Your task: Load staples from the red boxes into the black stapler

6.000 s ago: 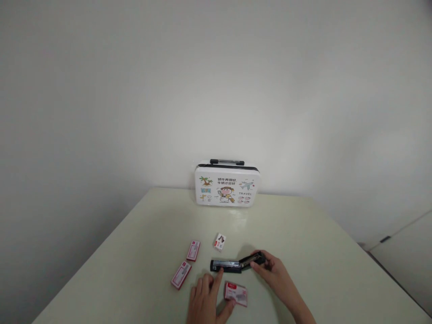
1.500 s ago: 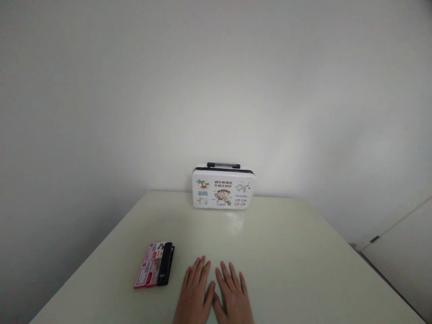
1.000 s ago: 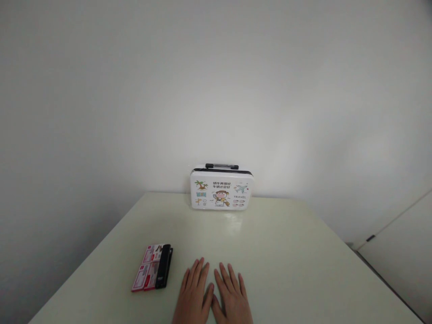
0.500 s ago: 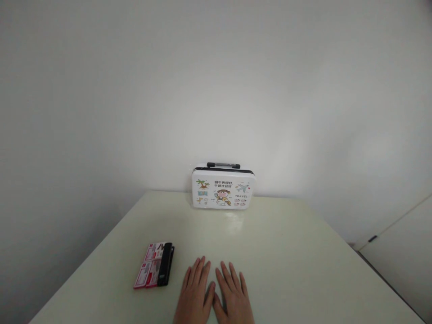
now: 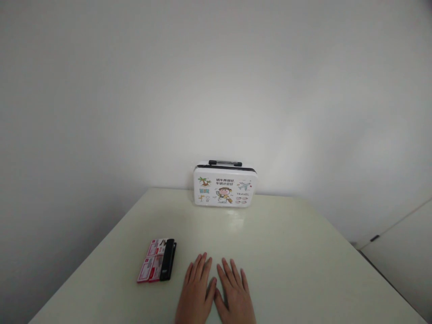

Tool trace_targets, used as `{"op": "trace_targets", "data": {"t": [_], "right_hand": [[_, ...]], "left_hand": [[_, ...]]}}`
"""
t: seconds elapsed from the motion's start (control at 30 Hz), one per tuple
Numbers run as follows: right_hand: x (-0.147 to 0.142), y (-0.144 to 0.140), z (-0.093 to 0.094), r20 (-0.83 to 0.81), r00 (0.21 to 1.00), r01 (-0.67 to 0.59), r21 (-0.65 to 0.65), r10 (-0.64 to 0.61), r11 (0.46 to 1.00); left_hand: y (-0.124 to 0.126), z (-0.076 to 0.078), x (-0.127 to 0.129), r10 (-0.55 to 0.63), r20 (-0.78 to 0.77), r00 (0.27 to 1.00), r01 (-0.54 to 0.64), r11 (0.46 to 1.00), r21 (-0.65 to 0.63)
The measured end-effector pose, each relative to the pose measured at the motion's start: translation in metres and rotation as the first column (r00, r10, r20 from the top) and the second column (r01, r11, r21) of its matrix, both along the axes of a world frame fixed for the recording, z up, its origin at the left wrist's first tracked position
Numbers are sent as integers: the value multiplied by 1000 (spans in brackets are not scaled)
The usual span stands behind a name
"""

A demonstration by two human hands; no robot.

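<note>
In the head view, a white case (image 5: 225,186) stands upright at the back of the counter (image 5: 286,252), just before the pale wall (image 5: 216,81). It is closed, so its contents are hidden. Its front carries a palm tree, a plane, a cartoon figure and the word TRAVEL; a black-ended handle (image 5: 225,163) lies along the top.

Left of the hands, toward the front, small red-and-white boxes (image 5: 146,270) lie flat in a tight block, edges together. They look shut, and what they hold cannot be seen. The black stapler (image 5: 167,260) lies lengthwise along the block's right side, touching it, its two arms folded together, slightly apart at the far end.

The left hand (image 5: 195,292) rests palm down near the stapler, between it and the right hand (image 5: 235,292), which rests likewise. The fingers (image 5: 201,265) of both are released, straight and slightly spread; the thumbs nearly meet, though whether they touch I cannot tell.
</note>
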State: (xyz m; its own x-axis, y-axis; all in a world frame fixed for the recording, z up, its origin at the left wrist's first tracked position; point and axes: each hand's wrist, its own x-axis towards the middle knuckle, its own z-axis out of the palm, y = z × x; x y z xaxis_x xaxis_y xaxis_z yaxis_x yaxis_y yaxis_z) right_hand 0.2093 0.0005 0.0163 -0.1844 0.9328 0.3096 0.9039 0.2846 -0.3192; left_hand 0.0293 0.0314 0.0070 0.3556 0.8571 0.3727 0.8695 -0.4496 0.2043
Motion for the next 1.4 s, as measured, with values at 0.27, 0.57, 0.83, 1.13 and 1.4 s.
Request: {"op": "trace_targets", "data": {"t": [0.27, 0.57, 0.83, 1.13, 1.4], "right_hand": [[-1, -1, 1, -3, 1000, 0, -4, 0, 1000], [1, 1, -4, 37, 999, -13, -11, 14, 1000], [3, 2, -7, 70, 997, -28, -18, 29, 999], [2, 3, -7, 65, 998, -24, -40, 27, 999], [0, 3, -5, -29, 1000, -7, -30, 6, 1000]], "left_hand": [[-1, 0, -1, -5, -12, 1000, 5, 1000, 2], [1, -2, -1, -10, -18, 1000, 11, 1000, 26], [-1, 2, 0, -3, -23, 1000, 3, 1000, 9], [-1, 2, -1, -4, -26, 1000, 4, 1000, 18], [1, 2, -2, 1, -29, 1000, 0, 999, 33]]}}
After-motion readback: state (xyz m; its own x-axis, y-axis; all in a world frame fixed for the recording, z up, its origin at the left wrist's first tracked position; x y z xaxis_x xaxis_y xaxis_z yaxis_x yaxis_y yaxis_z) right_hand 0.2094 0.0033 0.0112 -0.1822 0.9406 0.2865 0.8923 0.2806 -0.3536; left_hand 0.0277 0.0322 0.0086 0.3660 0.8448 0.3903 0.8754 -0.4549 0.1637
